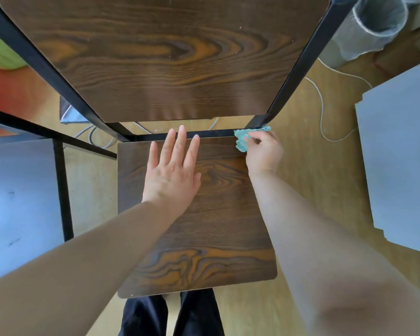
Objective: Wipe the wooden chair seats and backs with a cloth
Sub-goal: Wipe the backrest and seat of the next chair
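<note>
The right hand [262,151] pinches the crumpled teal cloth [243,140] at the dark wooden chair seat's [204,226] far right corner, so the unwiped seat stretches leftward, where the left hand [172,173] rests flat, fingers straight.

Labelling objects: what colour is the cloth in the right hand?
Teal cloth, gripped by the right hand; head view.

Teal cloth [243,141]; dark brown, orange-grained seat [216,226]; black frame [298,69].
</note>
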A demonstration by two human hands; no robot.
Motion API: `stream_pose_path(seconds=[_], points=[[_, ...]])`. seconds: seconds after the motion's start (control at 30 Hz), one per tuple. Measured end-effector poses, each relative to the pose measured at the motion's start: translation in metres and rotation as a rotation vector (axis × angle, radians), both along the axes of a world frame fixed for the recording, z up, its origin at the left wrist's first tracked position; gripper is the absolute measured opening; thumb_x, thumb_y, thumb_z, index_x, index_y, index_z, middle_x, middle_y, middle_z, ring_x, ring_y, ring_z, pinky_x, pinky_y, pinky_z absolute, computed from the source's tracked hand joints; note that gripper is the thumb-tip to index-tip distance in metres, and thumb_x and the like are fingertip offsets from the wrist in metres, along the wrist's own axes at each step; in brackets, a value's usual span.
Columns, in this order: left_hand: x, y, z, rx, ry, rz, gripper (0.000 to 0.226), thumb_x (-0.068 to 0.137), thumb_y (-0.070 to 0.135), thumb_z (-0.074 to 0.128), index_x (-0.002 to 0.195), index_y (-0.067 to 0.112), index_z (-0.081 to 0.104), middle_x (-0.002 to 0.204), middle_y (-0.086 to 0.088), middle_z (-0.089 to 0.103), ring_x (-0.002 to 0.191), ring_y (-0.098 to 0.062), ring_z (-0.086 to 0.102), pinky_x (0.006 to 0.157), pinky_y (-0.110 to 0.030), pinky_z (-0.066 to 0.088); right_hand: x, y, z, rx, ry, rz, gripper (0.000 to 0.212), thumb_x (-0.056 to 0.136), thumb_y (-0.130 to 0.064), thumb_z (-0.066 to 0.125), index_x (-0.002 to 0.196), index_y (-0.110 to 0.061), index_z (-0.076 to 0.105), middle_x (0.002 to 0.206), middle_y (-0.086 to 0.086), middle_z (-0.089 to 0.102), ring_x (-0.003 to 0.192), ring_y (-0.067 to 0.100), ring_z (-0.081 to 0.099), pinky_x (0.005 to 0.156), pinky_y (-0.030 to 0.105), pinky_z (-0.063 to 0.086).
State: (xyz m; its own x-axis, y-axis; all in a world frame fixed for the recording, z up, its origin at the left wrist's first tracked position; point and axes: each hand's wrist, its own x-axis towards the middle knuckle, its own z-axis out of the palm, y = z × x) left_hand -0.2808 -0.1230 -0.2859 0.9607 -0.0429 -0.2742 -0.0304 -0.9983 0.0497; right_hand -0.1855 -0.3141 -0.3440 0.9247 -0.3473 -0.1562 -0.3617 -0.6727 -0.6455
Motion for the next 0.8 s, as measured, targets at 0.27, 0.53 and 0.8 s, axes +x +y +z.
stream_pose_path(seconds=[0.27, 0.53, 0.8], points=[[0.003, 0.017, 0.059, -0.031, -0.06, 0.08, 0.075, 0.1, 0.05, 0.034, 0.158, 0.019, -0.004, 0.166, -0.009, -0.004, 0.153, -0.027, -0.006, 0.123, -0.052, 0.009, -0.027, -0.005, 0.091, 0.053, -0.2, 0.011, 0.008, 0.084, -0.011, 0.071, 0.092, -0.013, 0.073, 0.091, -0.005, 0.06, 0.078, 0.012, 0.058, 0.076, 0.029, 0.051], [0.017, 0.028, 0.153, -0.046, -0.196, 0.091, 0.076, 0.098, 0.05, 0.041, 0.158, 0.021, 0.005, 0.166, -0.009, 0.003, 0.153, -0.028, -0.003, 0.122, -0.054, 0.014, -0.022, 0.011, 0.253, 0.247, -0.379, 0.009, 0.039, 0.086, -0.014, 0.074, 0.118, -0.025, 0.055, 0.103, -0.019, 0.061, 0.097, -0.001, 0.063, 0.08, 0.019, 0.055], [0.026, 0.042, 0.19, -0.091, -0.318, 0.092, 0.079, 0.093, 0.049, 0.053, 0.158, 0.018, 0.019, 0.164, -0.011, 0.016, 0.152, -0.03, 0.009, 0.12, -0.055, 0.021, 0.031, 0.024, 0.31, -0.109, -0.278, 0.189, 0.038, 0.09, -0.012, 0.066, 0.127, -0.016, 0.06, 0.123, -0.002, 0.05, 0.105, 0.012, 0.056, 0.085, 0.019, 0.048]])
